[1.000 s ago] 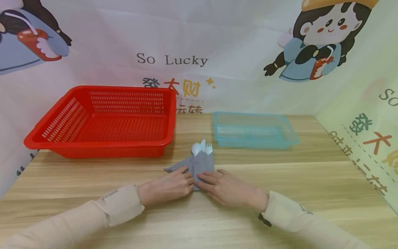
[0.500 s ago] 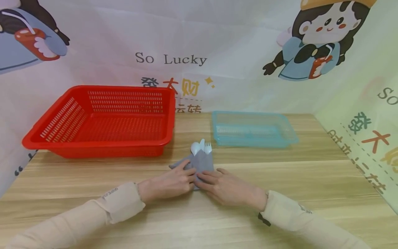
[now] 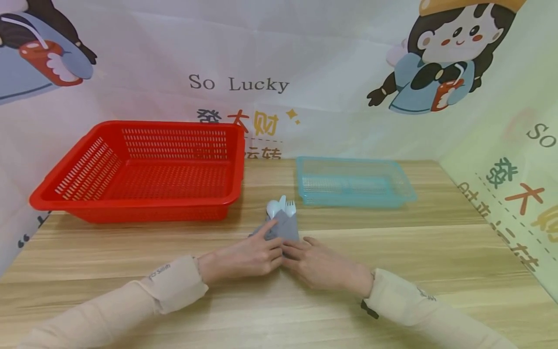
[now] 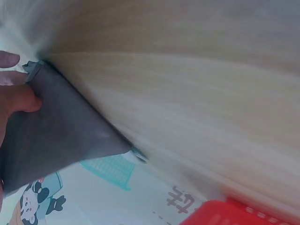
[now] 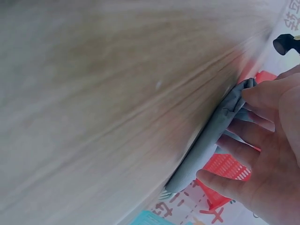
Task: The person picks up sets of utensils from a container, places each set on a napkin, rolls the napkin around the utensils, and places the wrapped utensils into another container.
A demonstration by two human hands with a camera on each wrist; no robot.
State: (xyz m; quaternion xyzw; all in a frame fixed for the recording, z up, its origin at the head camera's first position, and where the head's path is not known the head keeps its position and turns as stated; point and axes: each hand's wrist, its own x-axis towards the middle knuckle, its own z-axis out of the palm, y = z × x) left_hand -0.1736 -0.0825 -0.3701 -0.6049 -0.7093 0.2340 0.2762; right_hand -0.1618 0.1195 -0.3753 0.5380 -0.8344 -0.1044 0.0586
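Note:
A grey cloth napkin [image 3: 288, 229] lies folded on the table around a white spoon [image 3: 273, 208], knife [image 3: 282, 201] and fork [image 3: 290, 207], whose heads stick out at the far end. My left hand [image 3: 246, 257] pinches the napkin's left flap, drawn over towards the right; its thumb shows on the cloth in the left wrist view. Against the near right part of the napkin rests my right hand [image 3: 324, 266], its fingers nearly straight, touching the cloth roll [image 5: 206, 145] in the right wrist view. The utensils' handles are hidden in the cloth.
A large red plastic basket [image 3: 144, 201] stands at the back left. At the back right is a shallow light blue basket [image 3: 355, 201]. A printed cloth [image 3: 331, 87] hangs behind the wooden table [image 3: 414, 252] and along its sides.
My left hand has moved to the right with the flap, so less of its pointed corner sticks out at the left. The right hand has stayed almost still.

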